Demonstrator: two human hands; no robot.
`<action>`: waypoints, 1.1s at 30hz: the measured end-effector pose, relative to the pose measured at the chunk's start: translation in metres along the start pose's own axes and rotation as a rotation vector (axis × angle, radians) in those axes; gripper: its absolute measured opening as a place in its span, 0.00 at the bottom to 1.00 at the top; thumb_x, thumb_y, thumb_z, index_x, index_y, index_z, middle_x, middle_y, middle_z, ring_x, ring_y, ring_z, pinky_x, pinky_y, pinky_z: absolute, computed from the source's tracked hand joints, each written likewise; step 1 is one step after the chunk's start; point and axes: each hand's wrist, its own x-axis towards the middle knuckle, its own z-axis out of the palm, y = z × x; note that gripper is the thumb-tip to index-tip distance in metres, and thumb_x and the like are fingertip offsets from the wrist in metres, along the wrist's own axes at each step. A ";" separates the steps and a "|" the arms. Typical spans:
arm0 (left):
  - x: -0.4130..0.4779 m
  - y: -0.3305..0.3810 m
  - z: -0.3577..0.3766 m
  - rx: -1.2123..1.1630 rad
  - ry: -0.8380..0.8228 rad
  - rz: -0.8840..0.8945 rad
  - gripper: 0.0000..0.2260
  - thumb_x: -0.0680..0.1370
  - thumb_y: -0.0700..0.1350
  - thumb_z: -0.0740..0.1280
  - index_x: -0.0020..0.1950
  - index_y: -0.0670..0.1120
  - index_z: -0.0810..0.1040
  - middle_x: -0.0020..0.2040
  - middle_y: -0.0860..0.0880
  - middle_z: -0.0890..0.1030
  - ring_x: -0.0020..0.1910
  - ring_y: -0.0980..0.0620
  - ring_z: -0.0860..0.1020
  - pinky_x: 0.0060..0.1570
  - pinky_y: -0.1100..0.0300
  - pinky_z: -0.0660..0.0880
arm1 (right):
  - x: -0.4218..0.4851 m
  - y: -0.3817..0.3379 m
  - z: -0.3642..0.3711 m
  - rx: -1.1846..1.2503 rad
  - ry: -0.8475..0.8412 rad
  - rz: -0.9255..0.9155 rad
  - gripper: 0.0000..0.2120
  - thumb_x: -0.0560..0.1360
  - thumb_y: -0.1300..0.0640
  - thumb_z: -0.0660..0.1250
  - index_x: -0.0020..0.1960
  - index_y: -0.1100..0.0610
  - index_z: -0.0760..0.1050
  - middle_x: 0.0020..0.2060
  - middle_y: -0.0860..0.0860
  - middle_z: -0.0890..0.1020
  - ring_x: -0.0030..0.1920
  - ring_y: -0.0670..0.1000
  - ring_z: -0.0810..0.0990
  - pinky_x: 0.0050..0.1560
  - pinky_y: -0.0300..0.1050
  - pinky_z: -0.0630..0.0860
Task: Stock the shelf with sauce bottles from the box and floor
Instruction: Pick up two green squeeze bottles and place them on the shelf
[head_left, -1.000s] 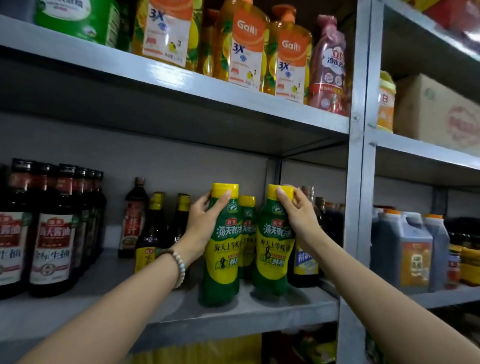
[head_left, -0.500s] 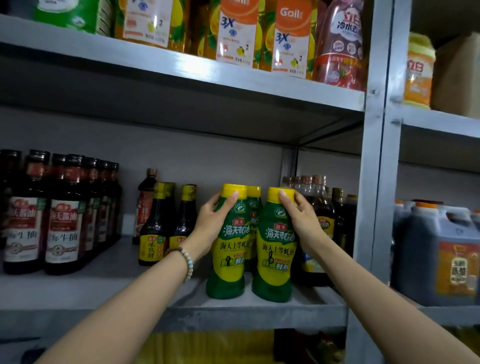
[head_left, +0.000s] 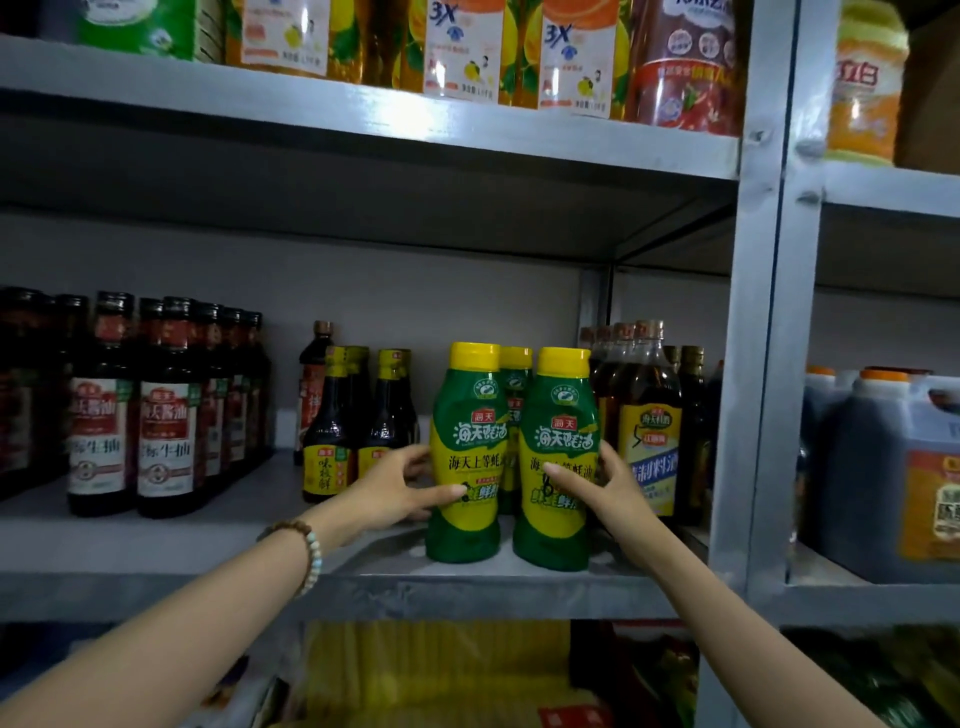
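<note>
A person's 2 bare arms reach forward to the middle board of a grey metal shelf (head_left: 363, 579). On it, near the front edge, 2 green squeeze bottles with yellow caps and yellow labels stand upright, side by side and almost touching. The left hand (head_left: 395, 486) wraps the lower half of the left sauce bottle (head_left: 470, 415), thumb lying across the front label and fingers curled around its left side. The right hand (head_left: 602, 483) holds the right sauce bottle (head_left: 558, 415) in mirror fashion, thumb across the front and fingers curled around its right side. A beaded bracelet (head_left: 306, 551) circles the left wrist. A third green bottle (head_left: 515, 374) stands just behind the gap between the 2 held ones. To their left are small dark bottles with yellow caps (head_left: 332, 426), and farther left a row of tall dark soy sauce bottles (head_left: 166, 415). Just right of the held pair stands an amber bottle with a yellow label (head_left: 649, 415). Beyond the upright post (head_left: 753, 364), dark jugs with orange caps (head_left: 883, 467) sit on the neighbouring shelf. Orange detergent bottles (head_left: 467, 47) line the board above.
</note>
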 end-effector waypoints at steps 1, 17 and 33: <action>0.000 0.000 0.000 0.004 0.007 0.004 0.26 0.71 0.45 0.73 0.67 0.51 0.70 0.65 0.48 0.74 0.64 0.49 0.73 0.42 0.61 0.79 | -0.002 0.001 -0.003 -0.013 -0.016 -0.014 0.26 0.63 0.43 0.76 0.59 0.40 0.72 0.52 0.40 0.83 0.52 0.41 0.81 0.46 0.36 0.79; 0.035 -0.005 0.028 0.013 0.056 0.068 0.30 0.74 0.46 0.70 0.72 0.54 0.62 0.71 0.49 0.68 0.67 0.48 0.69 0.61 0.47 0.73 | -0.007 0.008 0.003 -0.045 0.119 -0.134 0.30 0.72 0.53 0.69 0.70 0.48 0.60 0.60 0.46 0.77 0.59 0.43 0.77 0.54 0.42 0.79; 0.043 -0.001 0.043 -0.016 -0.029 0.064 0.32 0.78 0.44 0.65 0.77 0.53 0.51 0.76 0.47 0.60 0.70 0.45 0.66 0.66 0.48 0.68 | -0.003 0.014 -0.003 0.060 0.158 -0.079 0.32 0.72 0.55 0.70 0.72 0.47 0.59 0.59 0.44 0.77 0.57 0.42 0.77 0.48 0.37 0.78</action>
